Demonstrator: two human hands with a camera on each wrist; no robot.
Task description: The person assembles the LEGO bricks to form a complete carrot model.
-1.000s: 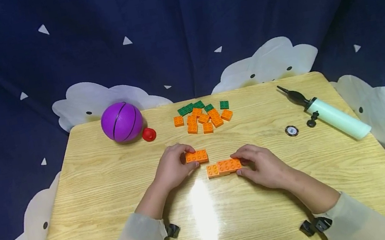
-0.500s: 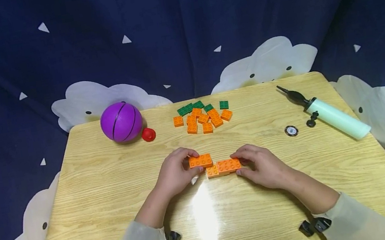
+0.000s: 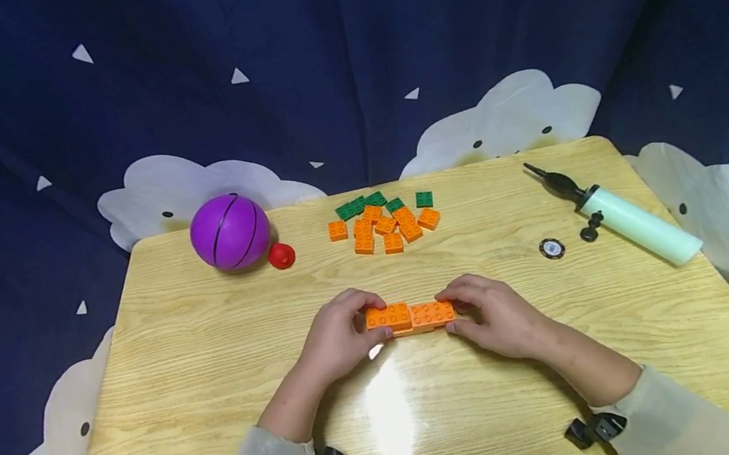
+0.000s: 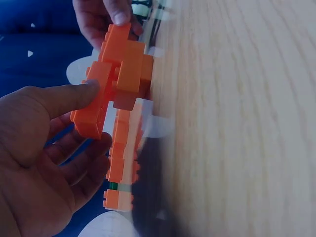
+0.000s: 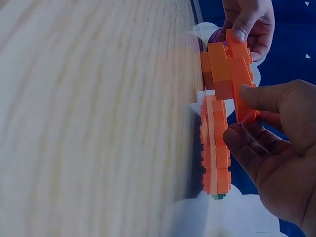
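Note:
My left hand [image 3: 338, 341] pinches an orange toy building brick [image 3: 388, 318] between thumb and fingers, over the left end of a small orange stack. In the left wrist view this brick [image 4: 91, 111] sits slightly tilted, and studs of the orange brick below [image 4: 129, 74] show beside it. My right hand [image 3: 499, 317] grips the right end of the stack's upper right brick [image 3: 432, 314], thumb in front and fingers behind. The two upper bricks lie end to end. Beneath the middle brick, a lower orange brick [image 5: 205, 69] shows in the right wrist view.
Several loose orange bricks [image 3: 393, 243] and green bricks [image 3: 376, 198] lie at the table's back middle. A purple ball [image 3: 231, 232] and a small red object [image 3: 281, 256] are at back left. To the right are a round chip [image 3: 552, 249] and a hand pump [image 3: 636, 224].
My left hand has moved right and toward me with its brick, bringing it from beside the stack to over its left end. My right hand has stayed nearly still on its brick.

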